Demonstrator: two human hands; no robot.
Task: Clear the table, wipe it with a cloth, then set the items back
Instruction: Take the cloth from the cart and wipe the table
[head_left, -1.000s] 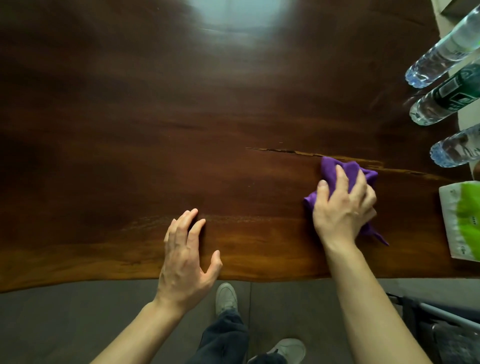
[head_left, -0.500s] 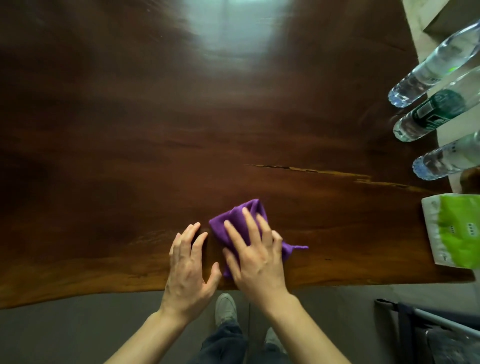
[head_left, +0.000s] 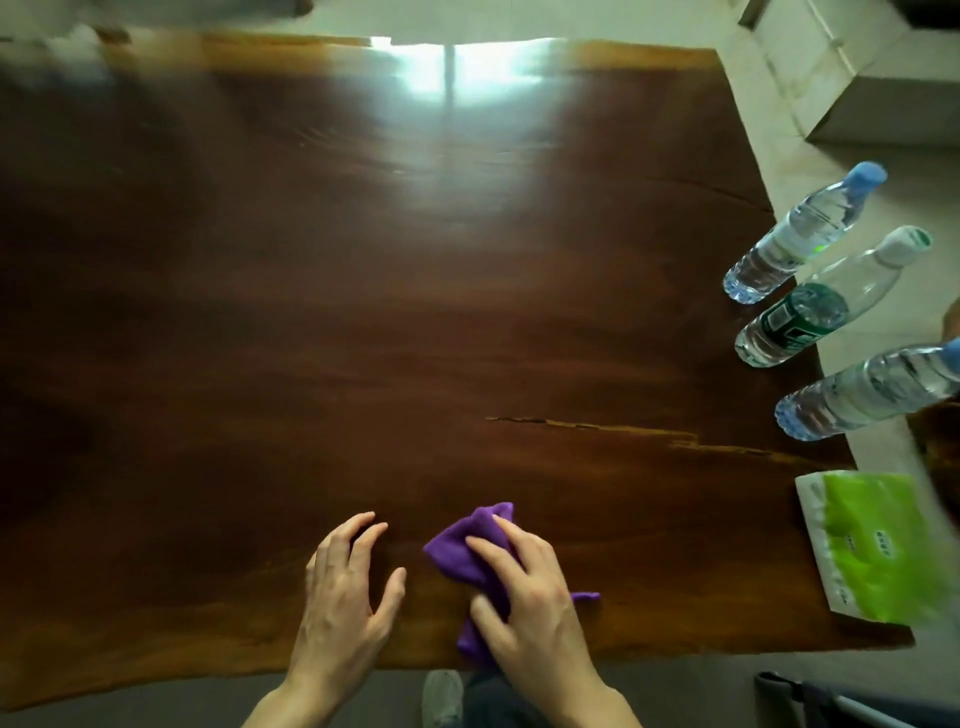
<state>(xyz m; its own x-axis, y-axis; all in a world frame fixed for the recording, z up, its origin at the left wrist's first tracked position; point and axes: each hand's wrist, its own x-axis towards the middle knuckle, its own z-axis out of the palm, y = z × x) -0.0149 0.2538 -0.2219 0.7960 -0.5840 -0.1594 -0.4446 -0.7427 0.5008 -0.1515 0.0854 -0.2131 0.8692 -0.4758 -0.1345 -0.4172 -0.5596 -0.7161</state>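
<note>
We are in the wiping part of the job. Our right hand (head_left: 530, 597) lies flat on the purple cloth (head_left: 470, 545), with the fingers (head_left: 485, 551) spread a little and pressing it down on the bench (head_left: 363, 312). The cloth sits near the front edge, at about 6 o'clock on the bench. One corner of it pokes out to the right of our hand.

Our left hand (head_left: 343, 587) rests just beside the cloth, at its 9 o'clock side. Its fingers are apart and hold nothing.

The cloth looks soft and light. It is bunched up, so it can fold or slide out from under our hand. We think a flat palm on the middle of it works best, with the fingers pinning the front edge.

Three water bottles (head_left: 800, 236) stand along the right edge, at about 3 o'clock, and a green and white pack (head_left: 872, 551) lies at about 4 o'clock. The bottles look smooth and may tip if we bump them, so we should take each one around its middle. The pack looks soft and light.
</note>
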